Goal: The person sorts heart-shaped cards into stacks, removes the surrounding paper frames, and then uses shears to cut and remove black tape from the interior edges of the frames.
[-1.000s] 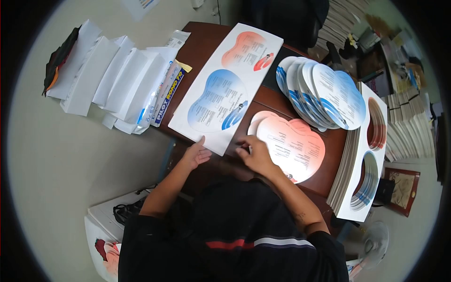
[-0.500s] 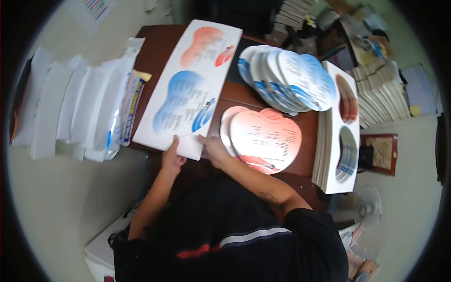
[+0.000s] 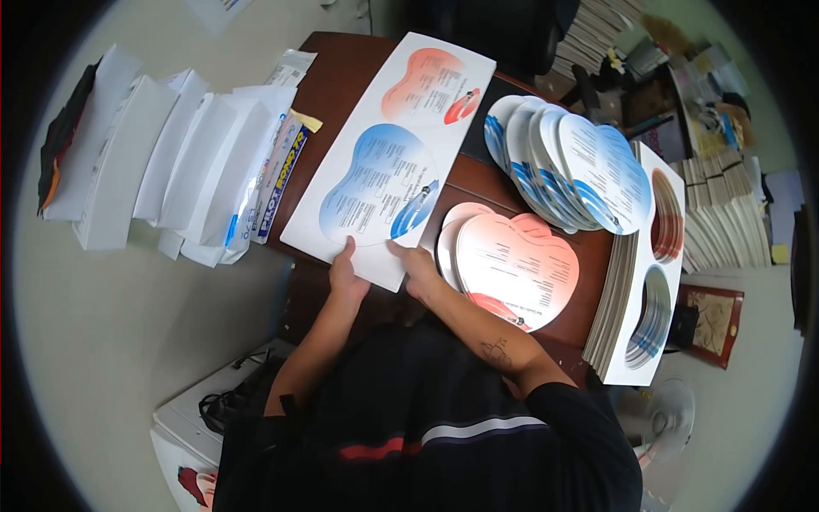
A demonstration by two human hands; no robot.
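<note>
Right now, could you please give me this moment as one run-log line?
left hand: grips printed sheet near edge | right hand: grips same edge | beside: red heart cutouts, blue cutouts | surface: wooden desk

I see a dark reddish-brown wooden bench (image 3: 341, 81) standing on a pale, greyish floor (image 3: 128, 341). To the left of it, white folded paper stacks (image 3: 162, 162) lie on the floor. At the right, rows of stacked booklets (image 3: 725, 205) crowd the floor beside a framed picture (image 3: 715, 326). A small white fan (image 3: 665, 422) sits at lower right. The light is even and soft.
</note>
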